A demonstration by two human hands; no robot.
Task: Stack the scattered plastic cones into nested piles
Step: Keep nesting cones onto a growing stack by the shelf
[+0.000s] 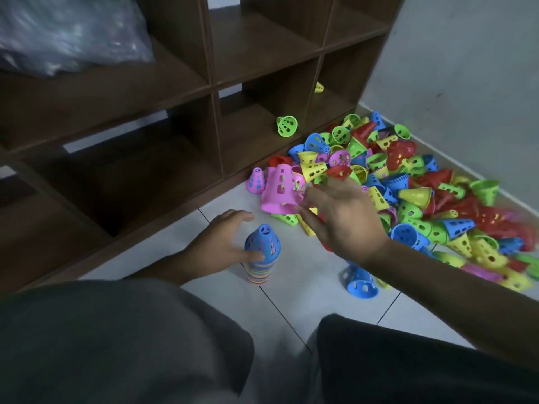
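Note:
A nested pile of cones (260, 266) stands upright on the floor tiles, with a blue cone (262, 240) on top. My left hand (217, 243) curls round the pile from the left and steadies it. My right hand (341, 217) is above the floor to the right and pinches a pink cone (280, 189) by its rim; the cone is in the air, blurred, its narrow end pointing up. A big heap of loose red, yellow, green, blue and pink cones (423, 188) lies on the floor at the right.
A dark brown cubby shelf (210, 91) stands along the left and back, with a green cone (287, 126) and a yellow cone (318, 87) inside its cells. One blue cone (360, 282) lies near my right forearm. A grey wall (466, 68) bounds the right. My knees fill the bottom.

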